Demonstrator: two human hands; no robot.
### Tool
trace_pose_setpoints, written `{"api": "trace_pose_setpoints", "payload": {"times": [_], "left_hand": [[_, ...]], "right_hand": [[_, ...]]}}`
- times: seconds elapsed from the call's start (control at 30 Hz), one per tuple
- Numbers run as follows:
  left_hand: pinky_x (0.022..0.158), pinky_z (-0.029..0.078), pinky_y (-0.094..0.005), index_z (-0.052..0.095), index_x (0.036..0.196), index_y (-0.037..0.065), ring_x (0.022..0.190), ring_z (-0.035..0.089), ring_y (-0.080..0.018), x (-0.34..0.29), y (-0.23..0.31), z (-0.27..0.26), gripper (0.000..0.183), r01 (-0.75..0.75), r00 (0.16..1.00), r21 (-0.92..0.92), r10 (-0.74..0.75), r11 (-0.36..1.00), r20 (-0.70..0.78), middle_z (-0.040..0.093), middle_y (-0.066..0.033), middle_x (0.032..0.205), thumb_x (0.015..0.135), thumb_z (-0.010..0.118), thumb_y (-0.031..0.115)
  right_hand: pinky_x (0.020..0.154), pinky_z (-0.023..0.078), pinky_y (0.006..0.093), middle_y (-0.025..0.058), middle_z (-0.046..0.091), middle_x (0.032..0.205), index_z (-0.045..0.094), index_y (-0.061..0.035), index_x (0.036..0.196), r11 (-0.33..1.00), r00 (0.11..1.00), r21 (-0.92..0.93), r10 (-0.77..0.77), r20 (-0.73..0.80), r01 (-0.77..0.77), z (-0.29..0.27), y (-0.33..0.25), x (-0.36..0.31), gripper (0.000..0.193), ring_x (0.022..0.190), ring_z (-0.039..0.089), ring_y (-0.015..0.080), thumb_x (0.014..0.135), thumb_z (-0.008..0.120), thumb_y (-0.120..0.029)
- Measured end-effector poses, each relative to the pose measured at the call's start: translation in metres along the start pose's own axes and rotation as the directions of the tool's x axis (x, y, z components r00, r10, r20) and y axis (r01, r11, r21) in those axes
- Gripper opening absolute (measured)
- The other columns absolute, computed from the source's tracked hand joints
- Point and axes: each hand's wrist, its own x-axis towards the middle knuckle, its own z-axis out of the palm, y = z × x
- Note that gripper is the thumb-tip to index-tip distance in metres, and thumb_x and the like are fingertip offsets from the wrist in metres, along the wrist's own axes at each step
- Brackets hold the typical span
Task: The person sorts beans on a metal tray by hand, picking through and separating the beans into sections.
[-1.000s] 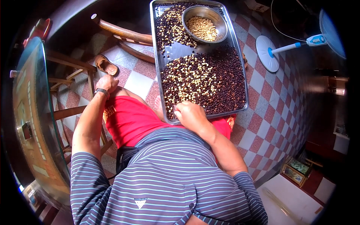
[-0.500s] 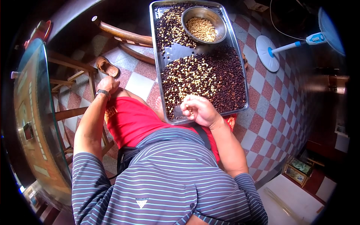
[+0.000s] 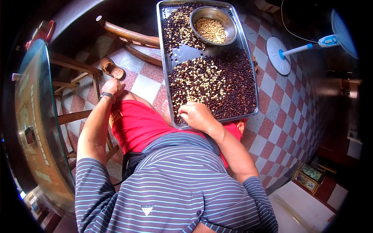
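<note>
A shallow metal tray lies over my lap, spread with dark beans and pale beans mixed among them. At its far right stands a metal bowl filled with pale beans. Over the tray's near left corner is my right hand, palm down, thumb and fingers pinched together among the beans. What it holds is mostly hidden; pale beans showed inside its curled fingers a moment earlier. My left hand, with a watch at the wrist, rests on my left knee, its fingers largely hidden.
On the left is a glass-topped table, beside a wooden chair. A brown sandal lies on the checkered floor. A white and blue fan stands right of the tray, its cord trailing behind.
My right hand has turned from palm up to palm down and moved slightly left, down to the beans at the tray's near left. My left hand stays on the knee.
</note>
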Motion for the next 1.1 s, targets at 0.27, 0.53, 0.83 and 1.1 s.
{"api": "trace_pose_setpoints", "payload": {"times": [0.27, 0.53, 0.83, 1.1], "left_hand": [[0.093, 0.052, -0.0477, 0.070, 0.105, -0.005, 0.107, 0.065, -0.0424, 0.005, -0.005, 0.006, 0.050, -0.017, 1.000, -0.001, 0.017, 1.000, -0.007, 0.067, -0.0299, 0.110, 0.084, 0.059, 0.039], [0.093, 0.051, -0.0475, 0.071, 0.104, -0.004, 0.106, 0.065, -0.0419, 0.001, -0.001, 0.001, 0.048, -0.013, 1.000, -0.003, 0.013, 1.000, -0.002, 0.067, -0.0302, 0.110, 0.083, 0.058, 0.038], [0.094, 0.051, -0.0472, 0.070, 0.106, -0.005, 0.106, 0.065, -0.0423, 0.005, -0.001, 0.003, 0.049, 0.009, 1.000, 0.000, -0.009, 1.000, 0.010, 0.066, -0.0309, 0.110, 0.083, 0.058, 0.037], [0.093, 0.052, -0.0476, 0.071, 0.105, -0.004, 0.105, 0.066, -0.0429, -0.003, 0.004, -0.004, 0.049, 0.002, 1.000, -0.003, -0.002, 1.000, 0.015, 0.067, -0.0311, 0.109, 0.084, 0.058, 0.038]], "right_hand": [[0.068, 0.055, 0.0438, 0.0095, 0.066, 0.080, 0.070, -0.0109, 0.085, 0.995, 0.999, -0.095, -0.036, 0.024, 0.038, 0.001, -0.006, -0.001, 0.009, 0.076, 0.067, 0.0315, 0.085, 0.067, -0.020], [0.056, 0.049, 0.0356, 0.0075, 0.063, 0.074, 0.066, -0.0063, 0.085, 0.990, 0.999, 0.142, -0.001, -0.036, 0.006, -0.007, 0.000, -0.008, 0.008, 0.063, 0.061, 0.0217, 0.086, 0.069, -0.014], [0.057, 0.040, 0.0184, -0.0003, 0.058, 0.075, 0.066, 0.0008, 0.098, -0.068, 0.912, 0.912, 0.054, 0.407, -0.404, -0.049, -0.006, -0.022, 0.009, 0.062, 0.048, 0.0036, 0.094, 0.061, -0.005], [0.059, 0.048, 0.0279, 0.0047, 0.064, 0.071, 0.071, -0.0035, 0.084, 0.931, 0.973, 0.291, 0.232, -0.004, -0.221, -0.004, -0.010, -0.002, 0.011, 0.062, 0.059, 0.0119, 0.084, 0.073, -0.014]]}}
